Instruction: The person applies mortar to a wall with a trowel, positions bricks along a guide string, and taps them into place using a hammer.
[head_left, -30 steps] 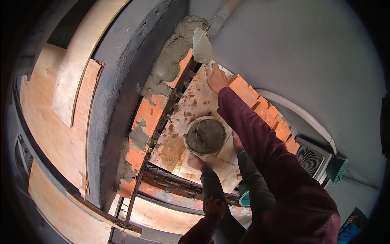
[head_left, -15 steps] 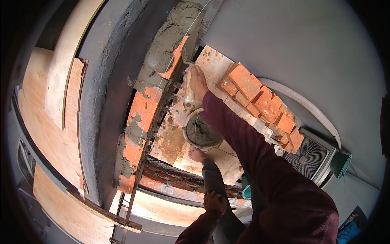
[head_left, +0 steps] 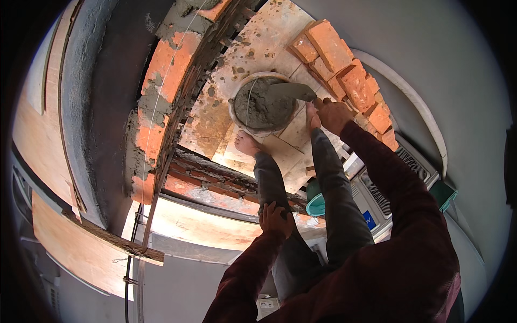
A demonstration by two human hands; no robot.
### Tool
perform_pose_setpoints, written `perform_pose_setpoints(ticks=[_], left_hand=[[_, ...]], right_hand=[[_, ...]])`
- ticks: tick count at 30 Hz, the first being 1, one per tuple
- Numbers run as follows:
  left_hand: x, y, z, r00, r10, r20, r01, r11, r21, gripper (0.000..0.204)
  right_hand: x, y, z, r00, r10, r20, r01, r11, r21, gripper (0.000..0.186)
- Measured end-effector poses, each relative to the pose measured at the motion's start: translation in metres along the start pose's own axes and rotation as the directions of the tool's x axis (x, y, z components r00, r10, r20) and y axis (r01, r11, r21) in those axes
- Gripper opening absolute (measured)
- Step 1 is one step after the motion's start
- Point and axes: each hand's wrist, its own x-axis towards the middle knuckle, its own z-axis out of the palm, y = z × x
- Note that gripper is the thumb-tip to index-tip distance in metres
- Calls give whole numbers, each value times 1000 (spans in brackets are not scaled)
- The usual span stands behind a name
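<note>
My right hand (head_left: 334, 114) is closed round the handle of a trowel (head_left: 296, 91). The trowel's blade reaches into the round bucket (head_left: 235, 114), touching the wet grey mortar (head_left: 264, 110) inside. My left hand (head_left: 276, 219) lies on my left leg near the knee, its fingers spread and holding nothing. Left of the bucket runs a course of orange bricks (head_left: 171, 64) with grey mortar smeared in the joints and over parts of the bricks. A thin white string (head_left: 163, 89) stretches along that course. My fingers hide the trowel's handle.
My bare feet stand on splattered boards (head_left: 212, 126) beside the bucket. Stacked loose bricks (head_left: 353, 83) lie at the right, near a pale hose (head_left: 414, 91) and a fan unit (head_left: 377, 188). A green bucket (head_left: 316, 204) stands by my right leg. Plywood sheets (head_left: 70, 237) line the left.
My right hand has brought the trowel from the brick course across to the mortar bucket at the right. My left hand stays on my leg. The view has shifted nearer to me.
</note>
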Motion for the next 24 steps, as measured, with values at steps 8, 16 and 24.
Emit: perform_pose_setpoints(ticks=[8, 16, 24], left_hand=[[-9, -7, 28, 1000, -7, -1, 7, 1000, -16, 34], [-6, -8, 29, 999, -26, 30, 27, 1000, -11, 35], [-7, -12, 30, 1000, 29, 5, -29, 1000, 1, 34]], right_hand=[[44, -36, 43, 985, -28, 173, 40, 997, -66, 32], [58, -51, 142, 995, -23, 100, -41, 807, 590, 50], [44, -36, 173, 995, 40, -87, 41, 638, 769, 56]])
